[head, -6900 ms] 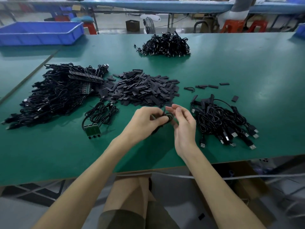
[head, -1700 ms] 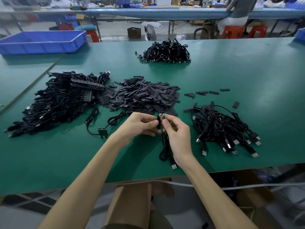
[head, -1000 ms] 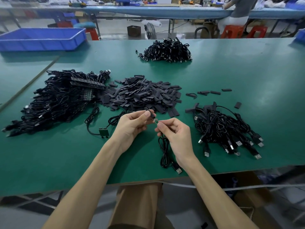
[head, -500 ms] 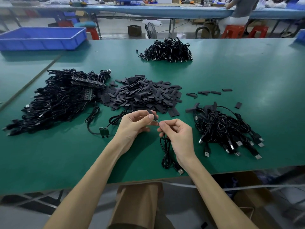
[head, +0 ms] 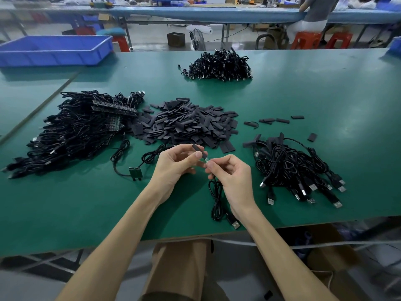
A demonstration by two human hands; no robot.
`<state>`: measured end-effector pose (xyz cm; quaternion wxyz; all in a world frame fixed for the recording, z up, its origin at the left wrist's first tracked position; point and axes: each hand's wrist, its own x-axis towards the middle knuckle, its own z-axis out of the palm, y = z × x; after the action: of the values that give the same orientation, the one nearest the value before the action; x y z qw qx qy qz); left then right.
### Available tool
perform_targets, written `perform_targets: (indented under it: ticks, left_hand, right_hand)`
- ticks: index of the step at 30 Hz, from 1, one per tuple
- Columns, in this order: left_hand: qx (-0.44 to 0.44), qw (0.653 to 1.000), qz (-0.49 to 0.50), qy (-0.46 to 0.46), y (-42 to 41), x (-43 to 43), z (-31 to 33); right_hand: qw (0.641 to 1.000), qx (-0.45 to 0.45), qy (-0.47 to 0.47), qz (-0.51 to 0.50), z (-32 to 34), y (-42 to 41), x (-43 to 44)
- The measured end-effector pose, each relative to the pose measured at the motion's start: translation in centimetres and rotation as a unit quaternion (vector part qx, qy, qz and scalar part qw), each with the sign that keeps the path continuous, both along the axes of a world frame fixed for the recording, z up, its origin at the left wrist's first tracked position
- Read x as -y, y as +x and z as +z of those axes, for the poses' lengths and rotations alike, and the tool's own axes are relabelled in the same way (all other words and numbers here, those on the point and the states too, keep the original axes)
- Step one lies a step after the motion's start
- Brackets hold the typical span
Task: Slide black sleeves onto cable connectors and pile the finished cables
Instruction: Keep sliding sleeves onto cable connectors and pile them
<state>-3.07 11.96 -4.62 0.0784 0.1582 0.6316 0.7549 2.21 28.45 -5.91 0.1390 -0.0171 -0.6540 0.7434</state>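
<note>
Near the front edge of the green work table (head: 86, 205), a thin black cable (head: 217, 200) is hanging in loops, its USB plug (head: 235, 224) resting on the surface. Above it, the right hand (head: 235, 178) is pinching the cable's small metal connector (head: 207, 159) between thumb and forefinger, while the left hand (head: 173, 168) is pinching a short black sleeve (head: 196, 148) whose lower end is meeting that connector. Rightward, a pile of black USB cables (head: 299, 170) is lying; farther back, a heap of loose black sleeves (head: 186, 124) is spreading beside a large tangle of black cables (head: 71, 131).
</note>
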Motion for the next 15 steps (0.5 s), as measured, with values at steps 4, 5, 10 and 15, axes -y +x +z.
perform_targets:
  ticks: [4, 5, 10, 15]
  left_hand:
    - [-0.008, 1.0, 0.001, -0.005, -0.01, -0.01, -0.17]
    - [-0.005, 1.0, -0.004, -0.006, -0.06, 0.04, -0.21]
    - [0.006, 0.999, -0.04, -0.012, -0.33, 0.22, -0.11]
    - [-0.032, 0.998, -0.026, -0.048, -0.05, -0.08, -0.38]
  right_hand:
    - [1.0, -0.002, 0.002, -0.001, 0.05, 0.07, -0.05]
    - [1.0, -0.004, 0.003, 0.0, 0.07, 0.1, -0.06]
    - [1.0, -0.002, 0.0, 0.003, 0.25, 0.14, -0.06]
    - [1.0, 0.013, -0.016, -0.009, 0.42, 0.17, 0.01]
